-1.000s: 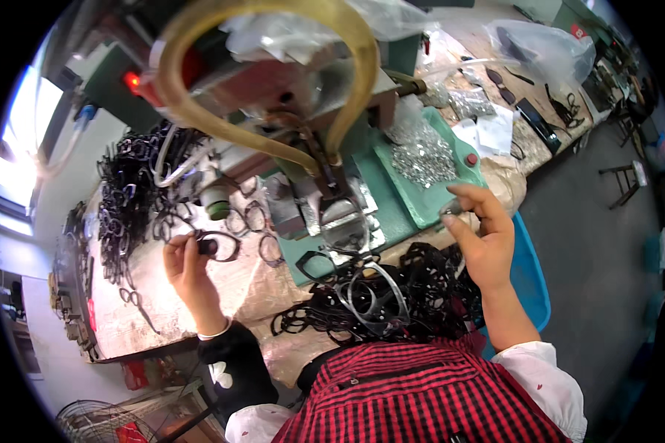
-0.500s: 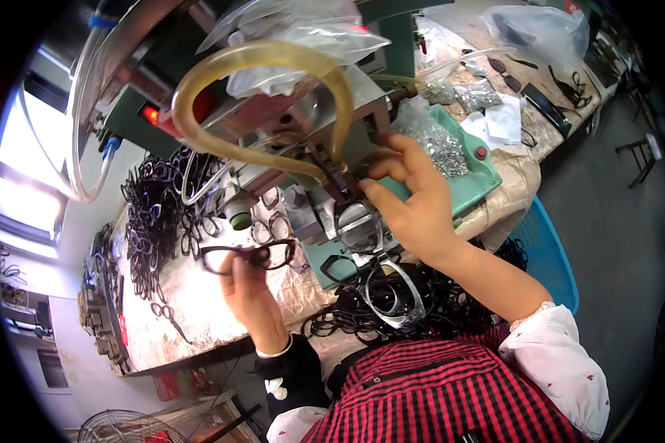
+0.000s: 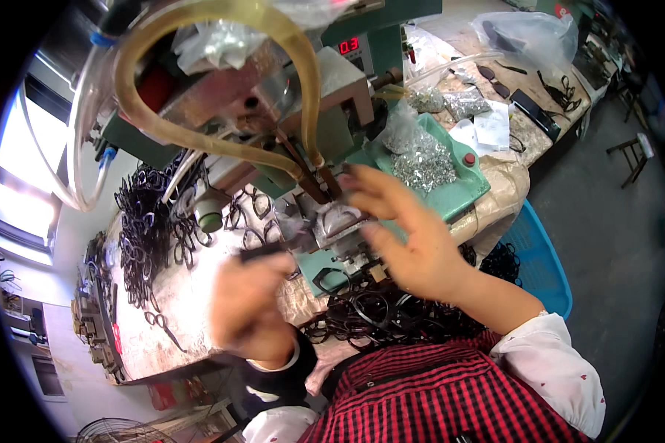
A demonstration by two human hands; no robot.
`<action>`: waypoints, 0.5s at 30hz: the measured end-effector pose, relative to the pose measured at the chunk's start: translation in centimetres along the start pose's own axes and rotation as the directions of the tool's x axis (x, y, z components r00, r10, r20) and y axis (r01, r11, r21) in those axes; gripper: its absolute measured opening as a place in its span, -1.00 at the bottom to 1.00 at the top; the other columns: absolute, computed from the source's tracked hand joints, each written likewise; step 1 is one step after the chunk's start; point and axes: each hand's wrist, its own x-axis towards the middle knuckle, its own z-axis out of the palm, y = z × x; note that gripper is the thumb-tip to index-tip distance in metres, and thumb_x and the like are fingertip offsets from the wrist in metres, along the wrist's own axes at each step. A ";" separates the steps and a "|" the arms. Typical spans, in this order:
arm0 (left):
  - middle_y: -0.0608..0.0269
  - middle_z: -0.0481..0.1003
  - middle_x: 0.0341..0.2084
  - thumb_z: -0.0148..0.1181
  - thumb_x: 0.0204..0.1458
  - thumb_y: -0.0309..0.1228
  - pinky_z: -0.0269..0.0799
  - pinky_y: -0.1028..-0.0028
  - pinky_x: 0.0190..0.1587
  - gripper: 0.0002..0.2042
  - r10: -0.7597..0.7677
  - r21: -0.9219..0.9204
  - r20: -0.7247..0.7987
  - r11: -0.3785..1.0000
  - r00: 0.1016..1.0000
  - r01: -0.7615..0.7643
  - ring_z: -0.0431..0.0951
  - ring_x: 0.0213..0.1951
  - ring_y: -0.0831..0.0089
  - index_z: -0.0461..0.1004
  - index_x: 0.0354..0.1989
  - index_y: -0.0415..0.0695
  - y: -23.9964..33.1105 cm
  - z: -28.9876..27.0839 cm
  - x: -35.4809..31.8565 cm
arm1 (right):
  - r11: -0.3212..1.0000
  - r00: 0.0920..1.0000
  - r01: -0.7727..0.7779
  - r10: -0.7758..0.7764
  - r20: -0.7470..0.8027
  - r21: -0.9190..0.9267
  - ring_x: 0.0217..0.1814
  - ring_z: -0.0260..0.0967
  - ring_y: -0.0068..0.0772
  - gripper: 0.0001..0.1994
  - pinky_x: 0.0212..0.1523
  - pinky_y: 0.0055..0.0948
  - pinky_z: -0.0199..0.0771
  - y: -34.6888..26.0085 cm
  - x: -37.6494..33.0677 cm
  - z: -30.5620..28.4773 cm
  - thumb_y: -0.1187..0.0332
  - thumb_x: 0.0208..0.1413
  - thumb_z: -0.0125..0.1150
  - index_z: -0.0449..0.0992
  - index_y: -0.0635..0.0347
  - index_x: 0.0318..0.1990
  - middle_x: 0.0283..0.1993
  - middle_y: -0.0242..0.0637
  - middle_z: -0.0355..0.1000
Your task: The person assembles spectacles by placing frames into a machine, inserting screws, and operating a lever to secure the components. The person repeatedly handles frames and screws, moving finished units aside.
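My left hand (image 3: 253, 304), blurred by motion, is closed on a dark eyeglass frame (image 3: 270, 249) left of the machine's work point. My right hand (image 3: 415, 244) has its thumb and fingers apart, fingertips beside the metal fixture (image 3: 338, 221) under the two narrow brown prongs (image 3: 324, 184); nothing shows in it. A thick yellowish hose (image 3: 309, 96) loops down to those prongs. A heap of dark eyeglass frames (image 3: 391, 314) lies just in front of me, below the fixture.
Many dark frames (image 3: 146, 229) are piled on the table at left. A green tray (image 3: 469, 184) with small shiny metal parts stands at right, a blue basket (image 3: 547, 255) beyond the table edge. A green knob (image 3: 210, 220) juts from the machine. Sunglasses (image 3: 493, 80) lie farther back.
My left hand has swung a little lower and turned, with the dark frame. My right hand's fingers have dropped slightly beside the fixture. The pale frame below the fixture is no longer seen there.
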 end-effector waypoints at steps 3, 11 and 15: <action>0.22 0.66 -0.19 0.32 -0.19 -0.52 0.54 0.21 -0.11 -0.71 0.197 0.104 0.249 0.968 0.948 -0.229 0.47 -0.34 0.28 0.66 -0.20 -0.09 -0.4 1.9 -1.8 | 0.908 0.968 -0.052 -0.057 -0.246 -0.416 0.08 0.54 -0.05 -0.63 0.10 -0.23 0.50 5.2 -0.4 -4.0 0.57 0.16 0.00 0.49 0.25 0.12 0.00 -0.02 0.56; 0.24 0.63 -0.18 0.43 -0.28 -0.54 0.54 0.10 -0.05 -0.68 0.196 0.165 0.383 0.947 0.903 -0.275 0.44 -0.35 0.25 0.66 -0.24 -0.11 -0.6 3.6 -1.7 | 0.835 0.919 -0.078 -0.152 -0.364 -0.545 -0.03 0.56 -0.03 -0.69 0.00 -0.23 0.51 8.9 -0.6 -9.5 0.61 0.13 -0.02 0.56 0.20 -0.02 -0.12 -0.06 0.59; 0.23 0.63 -0.17 0.40 -0.26 -0.56 0.52 0.08 0.01 -0.68 0.144 0.187 0.438 0.951 0.887 -0.247 0.47 -0.32 0.21 0.65 -0.22 -0.12 0.1 3.1 -0.8 | 0.833 0.944 -0.161 -0.026 -0.329 -0.530 -0.04 0.53 -0.10 -0.78 -0.01 -0.25 0.47 9.3 -0.8 -10.0 0.53 0.06 0.15 0.58 0.21 -0.13 -0.13 -0.16 0.58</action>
